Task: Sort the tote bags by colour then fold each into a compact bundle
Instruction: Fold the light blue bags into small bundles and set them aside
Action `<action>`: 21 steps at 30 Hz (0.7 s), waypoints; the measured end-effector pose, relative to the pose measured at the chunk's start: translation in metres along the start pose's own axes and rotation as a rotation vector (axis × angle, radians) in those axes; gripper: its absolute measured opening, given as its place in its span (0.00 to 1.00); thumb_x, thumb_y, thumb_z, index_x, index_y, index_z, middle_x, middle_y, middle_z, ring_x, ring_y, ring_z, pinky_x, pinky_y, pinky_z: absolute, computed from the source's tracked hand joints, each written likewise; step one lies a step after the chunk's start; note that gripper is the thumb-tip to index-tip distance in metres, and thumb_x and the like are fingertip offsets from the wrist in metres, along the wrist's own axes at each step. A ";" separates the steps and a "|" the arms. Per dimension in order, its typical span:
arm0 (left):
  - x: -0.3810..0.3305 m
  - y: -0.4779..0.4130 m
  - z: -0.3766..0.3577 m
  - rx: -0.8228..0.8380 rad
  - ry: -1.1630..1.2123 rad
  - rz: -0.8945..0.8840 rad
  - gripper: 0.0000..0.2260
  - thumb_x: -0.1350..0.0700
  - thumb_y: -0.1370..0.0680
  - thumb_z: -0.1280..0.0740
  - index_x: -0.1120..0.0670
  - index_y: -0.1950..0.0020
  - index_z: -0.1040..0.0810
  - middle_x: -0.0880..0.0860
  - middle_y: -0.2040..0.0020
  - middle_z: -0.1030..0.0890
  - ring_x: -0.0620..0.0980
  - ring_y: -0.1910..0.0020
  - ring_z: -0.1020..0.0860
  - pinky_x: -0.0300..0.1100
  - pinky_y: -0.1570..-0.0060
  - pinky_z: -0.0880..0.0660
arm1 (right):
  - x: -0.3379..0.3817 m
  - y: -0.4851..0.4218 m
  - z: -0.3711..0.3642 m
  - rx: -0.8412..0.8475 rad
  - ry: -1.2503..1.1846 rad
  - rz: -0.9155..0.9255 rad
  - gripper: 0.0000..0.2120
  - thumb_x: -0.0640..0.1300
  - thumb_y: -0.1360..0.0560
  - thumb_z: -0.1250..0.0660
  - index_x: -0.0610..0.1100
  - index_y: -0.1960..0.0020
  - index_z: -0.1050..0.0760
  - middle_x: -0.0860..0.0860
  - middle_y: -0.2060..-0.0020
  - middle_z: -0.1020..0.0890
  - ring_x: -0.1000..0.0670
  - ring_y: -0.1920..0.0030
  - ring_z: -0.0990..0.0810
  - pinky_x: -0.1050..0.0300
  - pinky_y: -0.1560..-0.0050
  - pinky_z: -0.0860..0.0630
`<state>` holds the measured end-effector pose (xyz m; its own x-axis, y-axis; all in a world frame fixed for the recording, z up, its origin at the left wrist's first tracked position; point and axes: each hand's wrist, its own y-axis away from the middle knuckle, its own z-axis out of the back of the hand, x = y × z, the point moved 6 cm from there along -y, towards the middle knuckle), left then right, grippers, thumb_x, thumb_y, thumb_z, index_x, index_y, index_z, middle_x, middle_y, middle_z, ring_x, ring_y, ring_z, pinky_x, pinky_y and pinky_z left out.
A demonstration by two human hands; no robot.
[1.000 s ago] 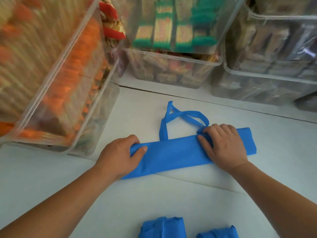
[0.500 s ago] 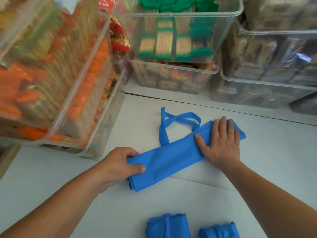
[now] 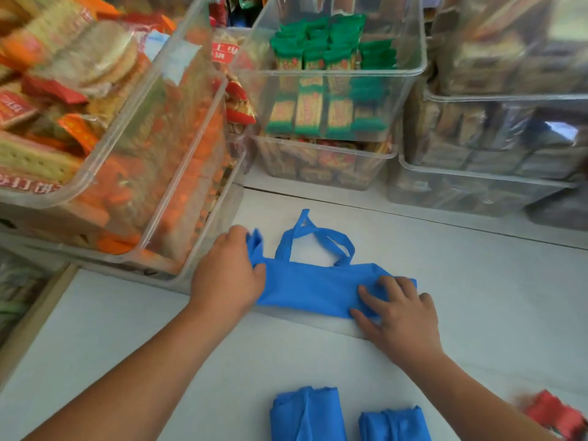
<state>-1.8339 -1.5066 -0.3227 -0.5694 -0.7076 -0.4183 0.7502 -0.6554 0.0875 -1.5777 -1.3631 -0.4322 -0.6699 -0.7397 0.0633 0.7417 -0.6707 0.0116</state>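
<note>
Partway there, looks like. Two blue bundles (image 3: 305, 415) folded at the near edge. Third blue tote bag (image 3: 318, 288) mid-table as a long strip: left hand (image 3: 227, 278) gripping its left end, right hand (image 3: 397, 313) flat, pressing the right end. Left to do: bundling this one, maybe that blurry red thing (image 3: 553, 412) too.

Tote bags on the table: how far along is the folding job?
Two blue bundles lie folded at the near edge, so those look done. A third blue bag is in hand, folded into a long strip: the left hand grips its raised left end, the right hand presses the other end flat. Its handles lie loose. It needs bundling, and a blurred red thing at the right edge may be next.
</note>
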 end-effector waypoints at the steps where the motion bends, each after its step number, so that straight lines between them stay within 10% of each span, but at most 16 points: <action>1: -0.018 0.003 0.000 -0.007 0.125 -0.004 0.17 0.56 0.27 0.27 0.52 0.40 0.26 0.48 0.51 0.22 0.54 0.52 0.21 0.48 0.54 0.23 | 0.002 -0.002 0.000 0.037 -0.018 -0.028 0.23 0.67 0.26 0.41 0.57 0.43 0.16 0.50 0.45 0.20 0.41 0.43 0.23 0.49 0.58 0.28; 8: -0.116 0.047 -0.075 0.036 0.356 -0.228 0.13 0.55 0.28 0.26 0.51 0.65 0.29 0.46 0.65 0.29 0.48 0.65 0.29 0.42 0.64 0.33 | -0.030 0.009 0.014 0.261 -0.664 -0.346 0.23 0.65 0.17 0.54 0.66 0.31 0.26 0.63 0.34 0.22 0.53 0.31 0.26 0.52 0.34 0.30; 12: -0.135 0.068 -0.140 0.117 0.274 -0.288 0.07 0.53 0.25 0.27 0.53 0.58 0.23 0.48 0.59 0.28 0.50 0.58 0.27 0.44 0.58 0.29 | -0.047 0.017 0.005 0.337 -1.123 -0.507 0.35 0.76 0.23 0.60 0.62 0.40 0.20 0.61 0.43 0.16 0.57 0.38 0.20 0.52 0.33 0.29; 16: -0.131 0.068 -0.168 0.183 0.192 -0.319 0.06 0.52 0.24 0.27 0.52 0.50 0.20 0.50 0.54 0.26 0.52 0.51 0.25 0.50 0.52 0.24 | -0.051 0.016 0.014 0.262 -1.106 -0.516 0.26 0.73 0.24 0.44 0.53 0.48 0.22 0.58 0.55 0.16 0.54 0.50 0.18 0.54 0.45 0.23; 21: -0.135 0.062 -0.175 0.196 0.119 -0.295 0.01 0.57 0.22 0.33 0.54 0.52 0.24 0.51 0.53 0.29 0.53 0.51 0.27 0.50 0.53 0.24 | -0.042 0.013 0.019 0.177 -1.095 -0.535 0.34 0.68 0.28 0.29 0.55 0.28 0.32 0.62 0.44 0.21 0.61 0.45 0.22 0.60 0.43 0.27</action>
<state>-1.6517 -1.4062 -0.4190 -0.6999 -0.4530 -0.5521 0.4748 -0.8727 0.1141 -1.5393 -1.3398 -0.4155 -0.5725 0.1191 0.8112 0.4339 -0.7955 0.4230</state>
